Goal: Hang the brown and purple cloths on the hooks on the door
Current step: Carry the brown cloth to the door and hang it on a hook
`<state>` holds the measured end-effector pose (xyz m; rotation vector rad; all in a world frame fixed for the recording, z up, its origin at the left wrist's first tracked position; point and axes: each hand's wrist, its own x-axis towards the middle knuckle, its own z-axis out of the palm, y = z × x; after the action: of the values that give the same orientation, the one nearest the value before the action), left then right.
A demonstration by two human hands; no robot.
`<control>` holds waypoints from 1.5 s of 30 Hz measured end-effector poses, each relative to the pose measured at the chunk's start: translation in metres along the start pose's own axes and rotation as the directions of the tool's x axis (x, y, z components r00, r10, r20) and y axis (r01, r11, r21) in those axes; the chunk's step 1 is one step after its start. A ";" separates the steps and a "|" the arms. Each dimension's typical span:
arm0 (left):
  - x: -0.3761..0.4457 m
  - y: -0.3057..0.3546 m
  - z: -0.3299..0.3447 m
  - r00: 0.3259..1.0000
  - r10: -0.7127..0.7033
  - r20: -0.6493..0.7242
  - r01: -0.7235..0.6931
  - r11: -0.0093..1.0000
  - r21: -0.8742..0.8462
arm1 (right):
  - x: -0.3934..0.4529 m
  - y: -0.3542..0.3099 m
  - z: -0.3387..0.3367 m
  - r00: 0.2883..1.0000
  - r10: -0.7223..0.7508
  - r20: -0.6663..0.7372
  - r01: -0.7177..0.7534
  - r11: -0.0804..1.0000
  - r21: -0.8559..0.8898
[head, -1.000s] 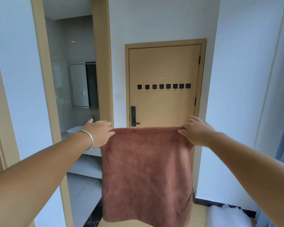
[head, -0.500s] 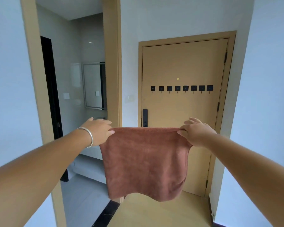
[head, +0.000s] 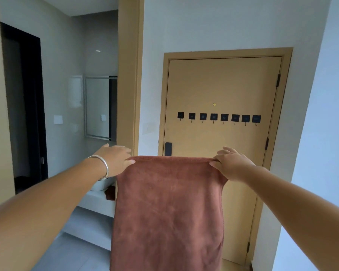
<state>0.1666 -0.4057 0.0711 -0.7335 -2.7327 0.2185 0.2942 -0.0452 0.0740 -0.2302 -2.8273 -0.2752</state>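
Both hands hold the brown cloth (head: 168, 208) stretched out in front of me: left hand (head: 114, 159) pinches its top left corner, right hand (head: 231, 165) pinches the top right corner, thumbs under the hem and fingers over it. The cloth hangs flat and full-length between them, its top edge level. Over the last second the door (head: 221, 87) has grown larger in my view and slid to the right, and its row of black hooks (head: 213, 116) now stands well above the cloth's top edge, so I have walked closer while my grip has stayed the same. I judge the approach is nearly done but the hanging is not: the cloth is still apart from the door, and I must raise it to hook height. No purple cloth shows here, so that half of the job is still to come.
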 end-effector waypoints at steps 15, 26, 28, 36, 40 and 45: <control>0.190 -0.045 0.076 0.999 0.038 0.005 -0.037 0.997 -0.070 | 0.173 0.004 0.070 1.000 0.018 0.013 -0.018 1.000 0.016; 0.372 -0.026 0.105 0.999 0.016 -0.037 -0.017 1.000 -0.009 | 0.344 0.084 0.131 0.999 0.001 -0.042 0.002 0.996 0.087; 0.411 -0.023 0.111 0.999 -0.015 -0.048 0.014 1.000 -0.017 | 0.376 0.103 0.139 0.999 0.004 -0.051 0.001 0.995 0.100; 0.522 -0.016 0.143 0.999 0.017 -0.050 -0.013 0.997 0.078 | 0.473 0.144 0.183 1.000 0.001 -0.031 0.002 0.994 0.113; 0.575 -0.020 0.164 0.998 0.037 -0.045 -0.032 0.995 0.092 | 0.521 0.150 0.207 1.000 0.007 -0.014 -0.006 0.996 0.091; 0.646 -0.034 0.186 0.998 0.058 -0.036 -0.056 0.996 0.070 | 0.578 0.150 0.231 0.999 0.048 0.013 -0.048 0.998 0.043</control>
<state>-0.4421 -0.1178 0.0643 -0.7889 -2.6565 0.3073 -0.2868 0.2241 0.0553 -0.2913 -2.8322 -0.2027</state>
